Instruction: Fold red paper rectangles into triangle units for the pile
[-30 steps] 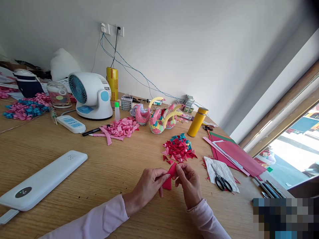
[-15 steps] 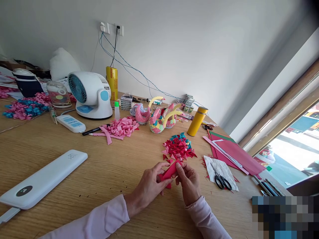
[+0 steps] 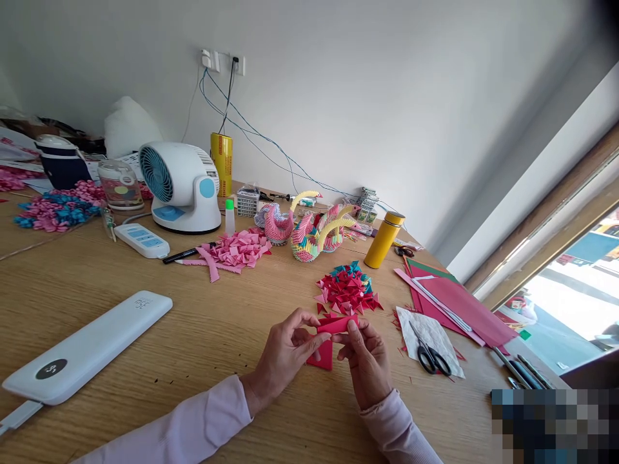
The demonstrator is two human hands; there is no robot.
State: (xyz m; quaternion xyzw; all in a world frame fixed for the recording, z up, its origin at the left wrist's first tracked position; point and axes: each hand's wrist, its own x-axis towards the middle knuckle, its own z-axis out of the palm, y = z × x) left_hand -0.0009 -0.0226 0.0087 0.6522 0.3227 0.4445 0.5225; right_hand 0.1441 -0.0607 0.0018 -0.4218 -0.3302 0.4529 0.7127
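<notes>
Between my two hands is a narrow folded strip of red paper [image 3: 338, 325], held nearly level above the table. My left hand [image 3: 290, 345] pinches its left end with thumb and fingertips. At the right end, my right hand [image 3: 366, 357] grips it between thumb and curled fingers. Below the strip, partly hidden by my left fingers, is another red paper piece [image 3: 323, 358]; whether it lies on the table or is held, I cannot tell. Just beyond my hands sits a heap of small folded red, pink and teal paper triangles [image 3: 347, 290].
Black-handled scissors [image 3: 432, 359] lie on a white tissue [image 3: 411, 328] at right, near red paper sheets [image 3: 464, 299]. Behind stand a yellow flask [image 3: 384, 240], folded-paper swans [image 3: 309, 238] and a white fan [image 3: 186, 183]. Pink paper pieces [image 3: 242, 248] and a white power bank [image 3: 91, 348] are leftward.
The red strip has turned from a steep slant to nearly level between my hands. More of the red piece under it now shows. The view has shifted slightly.
</notes>
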